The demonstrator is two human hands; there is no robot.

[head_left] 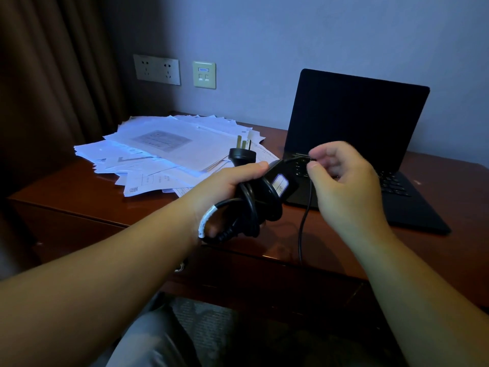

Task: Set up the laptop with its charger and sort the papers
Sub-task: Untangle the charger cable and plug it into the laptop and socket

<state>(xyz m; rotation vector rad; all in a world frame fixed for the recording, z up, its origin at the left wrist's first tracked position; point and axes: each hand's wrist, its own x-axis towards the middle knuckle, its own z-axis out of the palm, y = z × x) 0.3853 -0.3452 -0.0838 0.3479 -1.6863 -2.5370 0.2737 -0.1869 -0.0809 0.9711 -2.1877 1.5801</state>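
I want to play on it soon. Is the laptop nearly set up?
Not yet. The laptop is open, its screen dark. The left hand grips the coiled charger; the right hand pinches its thin cable. Nothing is plugged in, and the papers are unsorted.

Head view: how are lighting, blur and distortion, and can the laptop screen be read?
Head view: dim, bluish light; laptop screen black, unreadable; right hand slightly motion-blurred at the thin cable; left hand and charger sharper; papers glow pale blue; wide-angle bending at the desk edge.
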